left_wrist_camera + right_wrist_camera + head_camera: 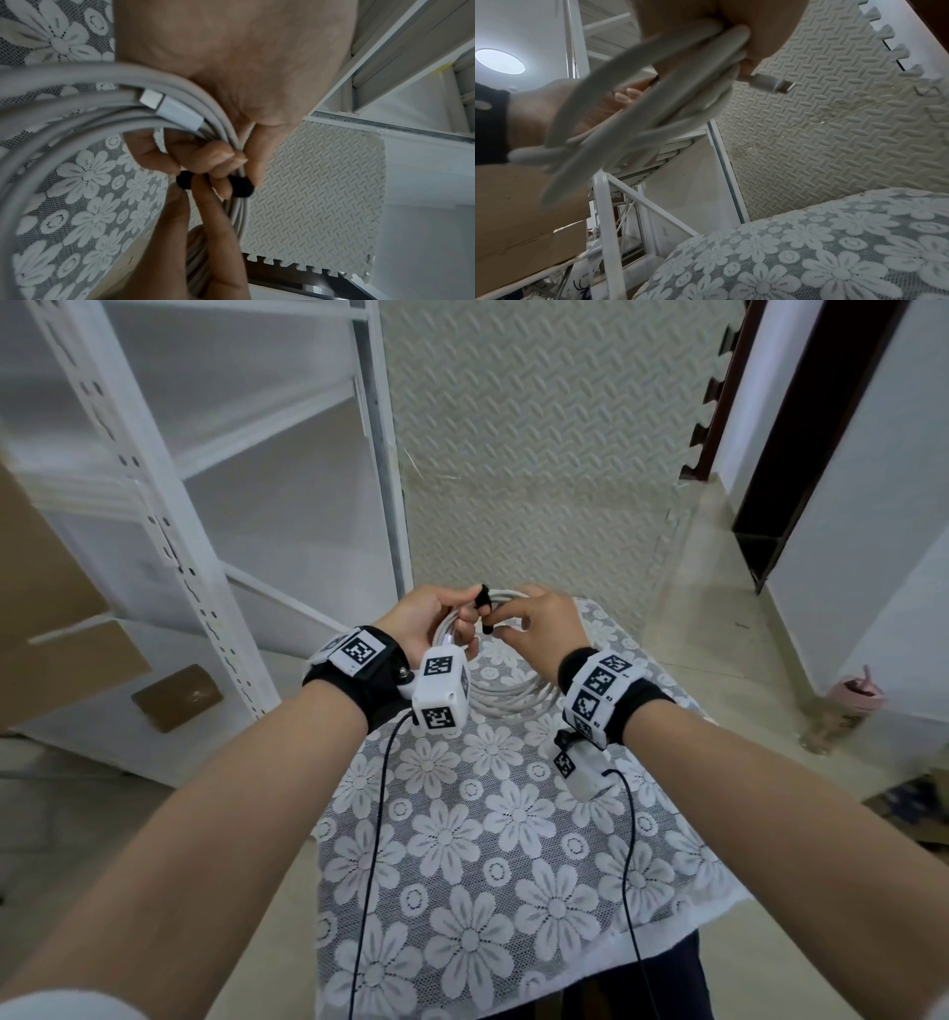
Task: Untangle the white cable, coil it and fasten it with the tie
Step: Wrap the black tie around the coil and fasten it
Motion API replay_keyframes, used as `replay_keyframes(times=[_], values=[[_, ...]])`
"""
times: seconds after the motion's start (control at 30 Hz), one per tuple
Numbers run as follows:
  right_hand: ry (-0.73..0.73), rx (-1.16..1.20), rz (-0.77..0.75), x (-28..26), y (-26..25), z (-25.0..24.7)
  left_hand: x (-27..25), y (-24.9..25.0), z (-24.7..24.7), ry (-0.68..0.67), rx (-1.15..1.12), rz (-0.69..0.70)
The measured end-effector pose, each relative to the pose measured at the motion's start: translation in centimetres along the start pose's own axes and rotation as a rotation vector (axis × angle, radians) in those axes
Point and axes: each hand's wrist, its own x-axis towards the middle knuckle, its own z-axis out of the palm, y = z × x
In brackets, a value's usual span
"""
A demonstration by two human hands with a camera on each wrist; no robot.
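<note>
The white cable (508, 695) is wound into a coil of several loops, held over the far end of the table. My left hand (462, 613) grips the bundled loops at the top, fingers and thumb curled round them. A black tie (241, 187) wraps across the bundle just beyond my left fingertips (228, 156). My right hand (506, 621) pinches the tie's free end (183, 180) from the other side. One white plug (174, 109) lies tucked among the loops. The other plug (770, 83) sticks out of the coil (654, 91) below my right palm.
The small table (462, 891) carries a white flower-pattern lace cloth. A white metal shelf rack (154, 505) with cardboard boxes (46, 618) stands to the left. Embossed foam mats (539, 454) cover the floor ahead. A pink bottle (855, 693) stands on the floor at the right.
</note>
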Motion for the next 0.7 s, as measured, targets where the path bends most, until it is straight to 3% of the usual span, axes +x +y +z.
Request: replay_keyframes(times=[0.17,0.43,0.7], values=[[0.018,0.063,0.014,0.0,0.0,-0.2,0.1,-0.1,-0.1,-0.003,-0.022,-0.009],[-0.080,0.040,-0.028,0.2,0.6,-0.4,0.5,-0.5,-0.6,-0.014,-0.063,-0.034],[0.022,-0.009,-0.124,0.0,0.8,-1.0,0.4,-0.6,-0.7,0.021,0.011,-0.014]])
